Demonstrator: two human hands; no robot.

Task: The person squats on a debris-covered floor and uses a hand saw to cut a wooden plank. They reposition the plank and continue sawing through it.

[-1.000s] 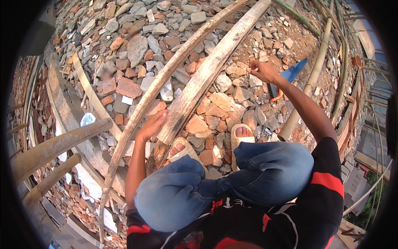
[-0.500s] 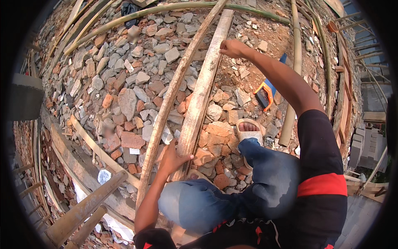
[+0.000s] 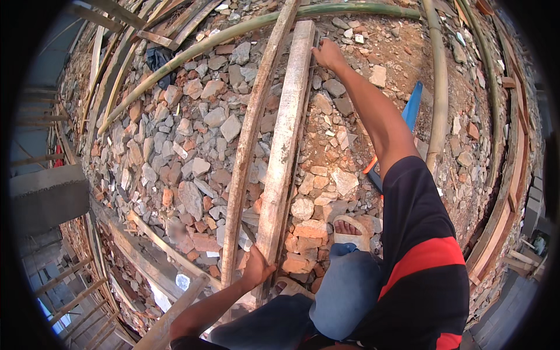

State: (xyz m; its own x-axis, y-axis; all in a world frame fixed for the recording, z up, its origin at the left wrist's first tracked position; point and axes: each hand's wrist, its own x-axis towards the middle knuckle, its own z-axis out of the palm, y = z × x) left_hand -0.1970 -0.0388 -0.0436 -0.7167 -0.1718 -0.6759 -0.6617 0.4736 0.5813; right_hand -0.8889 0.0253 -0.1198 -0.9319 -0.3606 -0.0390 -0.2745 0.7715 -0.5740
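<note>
A long pale wooden beam [image 3: 286,131] lies lengthwise in front of me over the rubble. My left hand [image 3: 256,269] is closed round its near part, with the thumb across the top face. Close to the far end, my right hand [image 3: 328,55] has its fingers curled together at the beam's right edge. What those fingers hold, if anything, is hidden. A thinner, rougher timber strip [image 3: 249,134] runs just left of the beam. To the right lies a handsaw [image 3: 413,108] with a blue blade and an orange-black handle, partly covered by my right forearm.
Broken brick and concrete rubble [image 3: 189,198] covers the ground. A green bamboo pole [image 3: 233,30] crosses beyond the beam's far end, and another bamboo pole [image 3: 438,87] lies to the right. My sandalled foot [image 3: 352,230] rests right of the beam. A concrete block [image 3: 49,195] stands at left.
My right hand has moved along the beam, closer to its far end. My left hand stays at the near part. The view has shifted, and my right arm now covers more of the handsaw.
</note>
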